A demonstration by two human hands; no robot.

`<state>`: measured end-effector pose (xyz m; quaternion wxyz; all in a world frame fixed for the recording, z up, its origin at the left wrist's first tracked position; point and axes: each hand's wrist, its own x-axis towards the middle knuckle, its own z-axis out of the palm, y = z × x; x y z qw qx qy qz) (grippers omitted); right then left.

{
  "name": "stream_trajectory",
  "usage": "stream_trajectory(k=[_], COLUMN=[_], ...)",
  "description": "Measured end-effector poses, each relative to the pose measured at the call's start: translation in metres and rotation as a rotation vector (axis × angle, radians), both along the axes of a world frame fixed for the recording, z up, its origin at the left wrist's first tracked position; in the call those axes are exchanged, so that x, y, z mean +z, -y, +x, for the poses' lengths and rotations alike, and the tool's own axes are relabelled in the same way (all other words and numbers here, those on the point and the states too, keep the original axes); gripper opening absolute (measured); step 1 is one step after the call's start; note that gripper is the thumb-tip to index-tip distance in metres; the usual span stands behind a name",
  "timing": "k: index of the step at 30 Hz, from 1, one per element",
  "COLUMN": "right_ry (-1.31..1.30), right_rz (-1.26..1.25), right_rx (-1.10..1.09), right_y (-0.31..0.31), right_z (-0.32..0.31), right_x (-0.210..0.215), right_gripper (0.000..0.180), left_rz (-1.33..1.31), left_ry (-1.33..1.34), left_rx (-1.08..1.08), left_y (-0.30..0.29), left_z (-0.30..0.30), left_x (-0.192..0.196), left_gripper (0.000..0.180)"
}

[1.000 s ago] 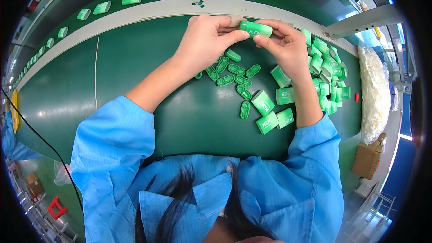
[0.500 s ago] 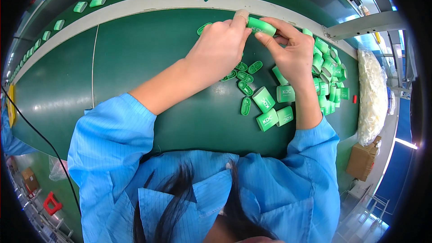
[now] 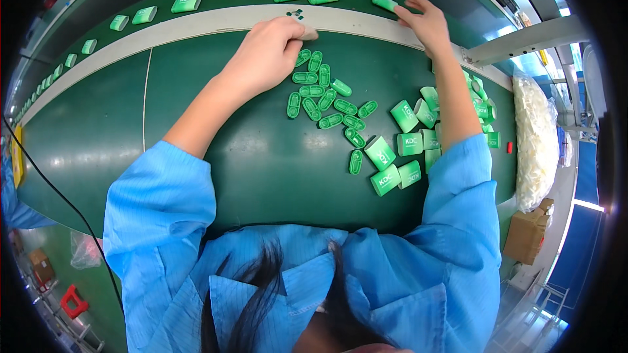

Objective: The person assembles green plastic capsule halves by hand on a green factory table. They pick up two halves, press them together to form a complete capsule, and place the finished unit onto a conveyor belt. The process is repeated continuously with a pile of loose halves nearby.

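Note:
My left hand (image 3: 271,52) is at the near side of the pale rail, its fingers curled in and the covered fingertip pointing right. Whether anything is pinched in it is hidden. Beside its knuckles, small dark green pieces (image 3: 296,14) lie on the rail. Past the rail, my right hand (image 3: 426,23) is held with fingers apart, close to the right end of a green case (image 3: 384,2) lying on the far green strip. Several oval green caps (image 3: 326,99) are spread below my left hand. To their right are green case shells (image 3: 404,116), partly covered by my right forearm.
A row of green cases (image 3: 186,3) runs along the far strip to the left. The pale rail (image 3: 216,21) crosses the green table. At the right are a clear bag of whitish pieces (image 3: 535,144), a small red piece (image 3: 509,148) and a metal post (image 3: 530,40).
The green case that was between both hands now lies on the far strip, let go. My right hand moved up and away over the rail; my left moved left, toward the small pieces.

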<state>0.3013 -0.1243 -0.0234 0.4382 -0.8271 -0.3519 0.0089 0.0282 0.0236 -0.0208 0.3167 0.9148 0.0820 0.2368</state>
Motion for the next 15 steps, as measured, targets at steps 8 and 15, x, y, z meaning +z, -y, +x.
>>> stream_trajectory(k=[8,15], right_ry=[0.467,0.19], right_rz=[-0.45,-0.189], right_rx=[0.398,0.291], right_y=[0.107,0.089], right_z=[-0.109,-0.128], right_x=[0.037,0.026], right_gripper=[0.029,0.031], left_rz=[0.246,-0.11], left_ry=[-0.089,-0.194], left_rx=[0.137,0.025], left_y=[0.005,0.026], left_z=[-0.013,0.014], left_x=[-0.007,0.015], left_gripper=[0.019,0.03])
